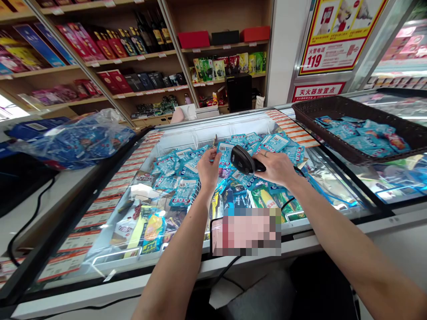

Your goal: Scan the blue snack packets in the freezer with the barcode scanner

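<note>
My right hand (275,166) is closed around the handle of a black barcode scanner (242,160), its head turned left toward my left hand. My left hand (208,166) pinches the edge of a blue snack packet (225,151), whose white barcode label shows. A small pointed metallic thing (215,141) sticks up from the same fingers; its kind is too small to tell. Beneath both hands, many similar blue packets (187,189) lie spread over the glass top of a freezer (110,213).
A dark brown basket (320,133) with more blue packets stands at right. At left lies a clear plastic bag (83,138) of blue packages. A phone (216,238), partly blurred, sits at the freezer's front edge. Black cables run nearby. Stocked shelves (147,58) line the back.
</note>
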`<state>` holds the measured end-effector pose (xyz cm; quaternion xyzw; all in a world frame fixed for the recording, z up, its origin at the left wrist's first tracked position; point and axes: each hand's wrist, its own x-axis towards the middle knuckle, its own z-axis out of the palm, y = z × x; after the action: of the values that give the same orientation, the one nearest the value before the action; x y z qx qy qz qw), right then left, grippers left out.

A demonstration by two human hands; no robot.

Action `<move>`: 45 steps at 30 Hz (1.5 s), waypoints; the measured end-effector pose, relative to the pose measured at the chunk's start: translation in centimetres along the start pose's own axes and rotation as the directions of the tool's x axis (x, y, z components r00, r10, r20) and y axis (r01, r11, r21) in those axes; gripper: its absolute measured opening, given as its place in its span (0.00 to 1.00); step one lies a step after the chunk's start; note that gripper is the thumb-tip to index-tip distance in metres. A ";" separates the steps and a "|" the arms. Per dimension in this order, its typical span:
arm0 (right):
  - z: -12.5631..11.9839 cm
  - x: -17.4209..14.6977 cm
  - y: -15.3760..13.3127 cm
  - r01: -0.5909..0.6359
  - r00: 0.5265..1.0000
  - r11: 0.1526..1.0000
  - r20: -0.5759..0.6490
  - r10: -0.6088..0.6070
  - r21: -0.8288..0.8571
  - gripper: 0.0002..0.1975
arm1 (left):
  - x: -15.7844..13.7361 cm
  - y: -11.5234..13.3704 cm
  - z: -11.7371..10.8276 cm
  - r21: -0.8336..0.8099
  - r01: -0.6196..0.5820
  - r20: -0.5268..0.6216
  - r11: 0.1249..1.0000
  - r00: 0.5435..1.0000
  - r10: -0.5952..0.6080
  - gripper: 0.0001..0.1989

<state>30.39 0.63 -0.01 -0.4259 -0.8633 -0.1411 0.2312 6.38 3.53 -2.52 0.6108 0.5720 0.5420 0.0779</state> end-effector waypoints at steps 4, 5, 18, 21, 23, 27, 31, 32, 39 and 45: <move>0.0 0.0 0.0 0.030 0.999 1.000 -0.019 -0.030 -0.002 0.17 | -0.1 0.5 0.0 0.021 0.000 -0.003 1.000 1.000 0.000 0.14; 0.0 0.0 0.0 0.032 0.999 0.999 -0.025 -0.032 -0.006 0.17 | -0.2 0.6 0.0 0.023 0.000 -0.004 1.000 1.000 0.000 0.14; 0.5 0.1 0.1 0.061 0.995 0.998 -0.078 -0.060 0.010 0.16 | -0.4 1.2 -0.1 0.015 -0.022 0.011 1.000 1.000 0.022 0.13; 0.4 0.1 0.1 0.063 0.996 0.998 -0.069 -0.063 0.001 0.16 | -0.5 1.5 -0.1 0.012 -0.028 0.009 1.000 1.000 0.028 0.12; 0.4 0.1 0.0 0.059 0.997 0.998 -0.056 -0.059 -0.005 0.16 | -0.6 1.5 0.0 0.013 -0.029 0.015 1.000 0.999 0.028 0.12; 0.3 0.1 0.0 0.030 0.999 1.000 -0.041 -0.030 -0.001 0.17 | -0.4 1.0 0.0 0.032 -0.022 0.020 0.999 1.000 0.021 0.13; 0.3 0.1 0.1 -0.015 0.999 1.000 -0.042 0.014 -0.006 0.17 | 0.4 -0.4 -0.9 0.151 0.006 -0.063 0.988 0.998 0.003 0.15; 0.3 0.1 0.2 -0.024 0.999 1.000 -0.044 0.024 -0.005 0.17 | 0.6 -0.7 -1.3 0.213 0.021 -0.081 0.977 0.997 -0.003 0.16; 0.1 0.1 0.4 -0.059 0.997 0.998 -0.047 0.058 -0.005 0.17 | -0.2 0.1 -1.7 0.476 -0.265 0.145 0.838 0.964 0.223 0.18; 0.3 0.0 0.4 -0.069 0.997 0.998 -0.032 0.068 -0.015 0.17 | -0.8 -0.2 -0.3 0.443 -0.447 0.407 0.777 0.873 0.270 0.14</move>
<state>30.62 1.01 -0.20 -0.4548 -0.8433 -0.1467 0.2461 6.24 2.82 -3.06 0.7868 0.5482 0.2631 -0.1057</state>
